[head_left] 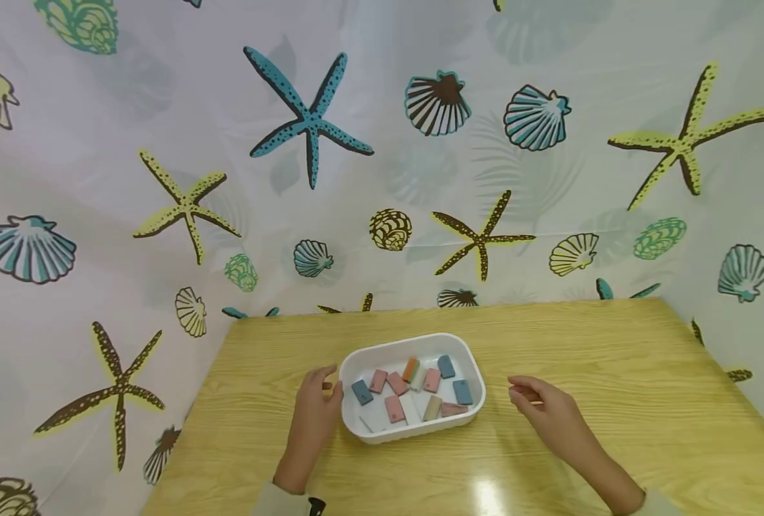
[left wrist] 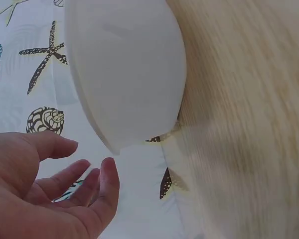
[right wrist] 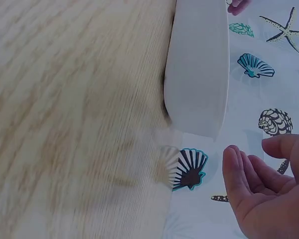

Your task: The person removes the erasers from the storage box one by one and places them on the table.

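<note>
A white oval-cornered tray (head_left: 414,432) rests on the wooden table and holds several small blocks: pink ones (head_left: 395,408), blue ones (head_left: 462,392), pale ones (head_left: 432,408) and an orange-and-green one (head_left: 411,369). My left hand (head_left: 313,416) is at the tray's left end, fingers loosely bent and holding nothing; whether it touches the rim I cannot tell. In the left wrist view that hand (left wrist: 55,189) lies close to the tray's wall (left wrist: 129,74). Off the tray's right end hovers my right hand (head_left: 550,416), empty, its fingers relaxed. The right wrist view shows it (right wrist: 264,181) near the tray's end (right wrist: 197,74).
A light wooden table (head_left: 588,358) carries the tray. Behind it and along both sides hangs a white curtain (head_left: 382,179) printed with starfish and shells. A dark band (head_left: 317,506) shows at the left sleeve.
</note>
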Motion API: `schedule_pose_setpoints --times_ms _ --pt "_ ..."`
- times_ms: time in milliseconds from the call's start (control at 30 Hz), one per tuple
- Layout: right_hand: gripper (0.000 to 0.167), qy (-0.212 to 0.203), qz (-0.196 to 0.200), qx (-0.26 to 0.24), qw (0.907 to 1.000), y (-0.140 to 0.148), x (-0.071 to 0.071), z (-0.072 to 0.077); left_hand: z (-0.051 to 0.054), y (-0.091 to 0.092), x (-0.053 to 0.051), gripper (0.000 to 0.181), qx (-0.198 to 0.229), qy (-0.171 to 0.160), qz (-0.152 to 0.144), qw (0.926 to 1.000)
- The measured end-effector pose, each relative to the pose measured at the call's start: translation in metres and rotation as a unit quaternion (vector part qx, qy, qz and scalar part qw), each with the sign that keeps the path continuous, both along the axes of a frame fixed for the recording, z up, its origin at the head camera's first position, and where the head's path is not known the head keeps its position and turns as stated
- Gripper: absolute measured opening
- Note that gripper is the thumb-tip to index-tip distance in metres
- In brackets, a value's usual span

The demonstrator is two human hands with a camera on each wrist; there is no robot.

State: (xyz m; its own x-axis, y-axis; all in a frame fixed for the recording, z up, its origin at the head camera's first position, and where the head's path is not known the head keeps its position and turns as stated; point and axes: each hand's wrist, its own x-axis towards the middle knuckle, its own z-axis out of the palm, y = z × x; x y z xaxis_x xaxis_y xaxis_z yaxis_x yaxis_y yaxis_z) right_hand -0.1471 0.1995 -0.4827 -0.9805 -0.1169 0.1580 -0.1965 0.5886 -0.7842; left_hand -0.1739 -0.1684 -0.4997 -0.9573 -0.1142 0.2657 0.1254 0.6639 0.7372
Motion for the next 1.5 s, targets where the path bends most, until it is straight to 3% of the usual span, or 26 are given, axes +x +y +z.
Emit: schedule_pose_setpoints --times_ms 100,233,333,500,633,867,1267,1500 --pt "0.039 -0.023 -0.004 -0.02 0.9995 -0.003 -0.005 0.001 -0.002 0.0 0.0 0.033 0.035 -0.021 -0.001 0.9992" --pt "0.042 -0.037 -0.01 -0.023 0.999 -0.007 -0.011 0.002 -0.003 0.003 -0.001 0.037 0.079 -0.079 -0.003 0.9937" --pt "0.041 -0.051 -0.007 -0.032 0.9981 -0.013 -0.018 0.001 -0.004 0.003 0.002 0.037 0.085 -0.099 -0.002 0.9914" --pt "0.034 -0.069 -0.002 -0.042 0.9968 -0.03 -0.029 -0.009 -0.009 -0.003 0.01 0.033 0.085 -0.1 0.007 0.9913" --pt "0.029 -0.061 -0.013 -0.034 0.9975 -0.037 -0.034 -0.018 -0.012 -0.004 0.01 0.03 0.089 -0.107 0.018 0.9901" --pt "0.029 -0.077 -0.031 -0.046 0.9954 -0.035 -0.038 -0.023 -0.012 0.0 0.008 0.029 0.085 -0.1 0.004 0.9913" --pt "0.033 -0.135 -0.05 -0.144 0.9789 -0.023 -0.035 -0.024 -0.015 0.019 -0.009 0.027 0.075 -0.074 -0.011 0.9944" --pt "0.033 -0.134 -0.067 -0.151 0.9772 -0.008 -0.034 -0.026 -0.014 0.038 -0.019 0.027 0.08 -0.065 -0.013 0.9946"
